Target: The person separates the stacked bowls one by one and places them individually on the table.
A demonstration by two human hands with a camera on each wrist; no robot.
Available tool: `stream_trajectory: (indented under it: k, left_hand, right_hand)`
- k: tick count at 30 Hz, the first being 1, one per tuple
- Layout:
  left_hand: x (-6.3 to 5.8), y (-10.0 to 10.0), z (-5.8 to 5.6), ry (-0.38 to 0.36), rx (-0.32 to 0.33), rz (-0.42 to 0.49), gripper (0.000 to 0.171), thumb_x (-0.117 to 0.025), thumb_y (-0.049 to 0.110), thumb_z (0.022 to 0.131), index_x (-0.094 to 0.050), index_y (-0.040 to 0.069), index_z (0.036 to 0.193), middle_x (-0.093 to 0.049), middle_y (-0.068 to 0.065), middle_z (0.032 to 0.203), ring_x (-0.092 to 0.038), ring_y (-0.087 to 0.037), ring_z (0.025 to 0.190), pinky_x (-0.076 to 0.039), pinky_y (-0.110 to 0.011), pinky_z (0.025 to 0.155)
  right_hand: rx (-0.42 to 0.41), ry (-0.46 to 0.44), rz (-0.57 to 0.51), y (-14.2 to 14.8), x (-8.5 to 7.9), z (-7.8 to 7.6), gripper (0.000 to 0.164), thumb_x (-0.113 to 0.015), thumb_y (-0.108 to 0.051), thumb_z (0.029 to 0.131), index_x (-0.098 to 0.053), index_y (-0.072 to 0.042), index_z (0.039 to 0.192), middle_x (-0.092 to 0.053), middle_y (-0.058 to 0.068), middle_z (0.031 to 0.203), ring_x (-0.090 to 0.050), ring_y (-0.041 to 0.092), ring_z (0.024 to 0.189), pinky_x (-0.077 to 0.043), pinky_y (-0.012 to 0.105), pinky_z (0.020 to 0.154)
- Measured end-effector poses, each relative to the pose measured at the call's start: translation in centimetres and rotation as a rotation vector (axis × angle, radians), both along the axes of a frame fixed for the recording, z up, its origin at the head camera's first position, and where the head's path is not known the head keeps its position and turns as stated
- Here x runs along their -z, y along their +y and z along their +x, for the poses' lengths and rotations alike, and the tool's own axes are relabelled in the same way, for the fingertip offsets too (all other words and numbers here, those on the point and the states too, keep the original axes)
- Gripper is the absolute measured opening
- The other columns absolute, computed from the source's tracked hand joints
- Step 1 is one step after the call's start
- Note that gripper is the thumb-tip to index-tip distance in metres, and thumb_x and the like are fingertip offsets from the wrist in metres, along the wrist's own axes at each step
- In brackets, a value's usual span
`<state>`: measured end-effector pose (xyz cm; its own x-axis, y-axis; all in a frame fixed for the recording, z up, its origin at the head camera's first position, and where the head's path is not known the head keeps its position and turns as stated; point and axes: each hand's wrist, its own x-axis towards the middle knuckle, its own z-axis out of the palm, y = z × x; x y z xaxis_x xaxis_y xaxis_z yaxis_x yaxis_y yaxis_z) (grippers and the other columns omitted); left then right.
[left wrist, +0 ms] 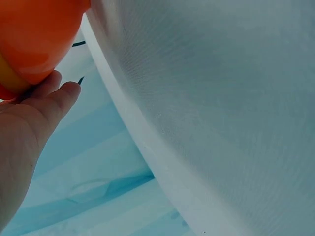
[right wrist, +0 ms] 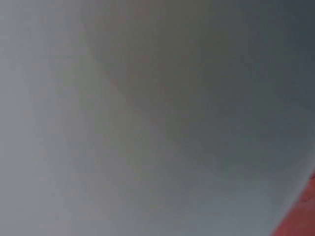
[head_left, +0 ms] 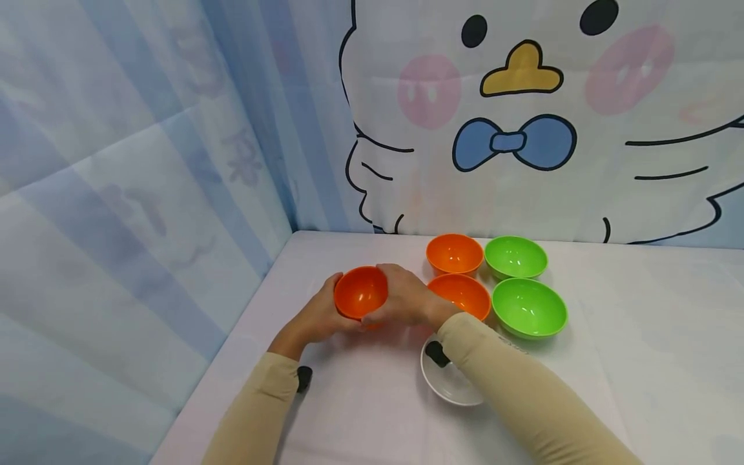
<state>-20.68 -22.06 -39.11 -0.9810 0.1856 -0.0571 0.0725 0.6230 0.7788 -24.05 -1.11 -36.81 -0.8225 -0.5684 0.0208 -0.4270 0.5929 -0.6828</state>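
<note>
Both hands hold an orange bowl (head_left: 361,292) between them over the left part of the table. My left hand (head_left: 318,316) grips it from the left, and my right hand (head_left: 403,296) has its fingers and thumb round the right side. In the left wrist view, fingers (left wrist: 51,98) lie against the underside of the orange bowl (left wrist: 39,39). A bit of orange shows below the bowl near the right thumb; I cannot tell if it is a second bowl. The right wrist view is mostly a blurred grey surface.
Right of the hands stand two more orange bowls (head_left: 455,254), one behind the other, beside two green bowls (head_left: 529,309). A white bowl (head_left: 450,384) sits nearer, partly under the right sleeve. Printed curtains (head_left: 232,161) border the white table (head_left: 360,413) at left and back.
</note>
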Motion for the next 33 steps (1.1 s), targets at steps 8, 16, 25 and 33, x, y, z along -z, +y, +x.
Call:
stream_trajectory:
  k: [8,16,25,33]
  left_hand:
    - [0.02,0.01,-0.11,-0.02,-0.02,0.004,0.116,-0.091,0.03,0.07,-0.019,-0.001,0.156,-0.045,-0.013,0.145,-0.047,-0.032,0.126,-0.048,-0.051,0.1]
    - [-0.11,0.13,0.04,-0.036,-0.031,0.01,0.115,-0.091,0.029,0.07,-0.019,0.001,0.156,-0.046,-0.011,0.145,-0.046,-0.031,0.128,-0.05,-0.05,0.098]
    - [-0.04,0.15,0.01,-0.041,-0.038,0.014,0.116,-0.091,0.029,0.07,-0.019,0.001,0.156,-0.045,-0.012,0.146,-0.047,-0.032,0.128,-0.049,-0.051,0.1]
    - [-0.16,0.14,0.07,-0.037,-0.017,0.036,0.115,-0.091,0.027,0.07,-0.019,0.0,0.156,-0.042,-0.012,0.149,-0.043,-0.032,0.131,-0.047,-0.051,0.101]
  right_hand:
    - [0.006,-0.005,0.009,-0.1,0.25,-0.25,0.098,-0.085,-0.042,0.073,-0.038,-0.003,0.149,-0.05,0.008,0.14,-0.049,0.025,0.123,-0.055,0.041,0.089]
    - [0.041,-0.007,-0.008,-0.12,0.29,0.0,0.096,-0.081,-0.042,0.075,-0.036,-0.003,0.15,-0.049,0.009,0.141,-0.05,0.025,0.121,-0.056,0.04,0.086]
    - [0.038,0.041,-0.049,-0.27,0.45,-0.04,0.095,-0.081,-0.039,0.076,-0.035,0.001,0.149,-0.049,0.012,0.14,-0.051,0.027,0.119,-0.056,0.04,0.087]
    - [0.059,0.05,-0.091,-0.11,0.48,0.09,0.093,-0.081,-0.039,0.075,-0.037,0.0,0.148,-0.051,0.011,0.136,-0.051,0.026,0.118,-0.056,0.039,0.085]
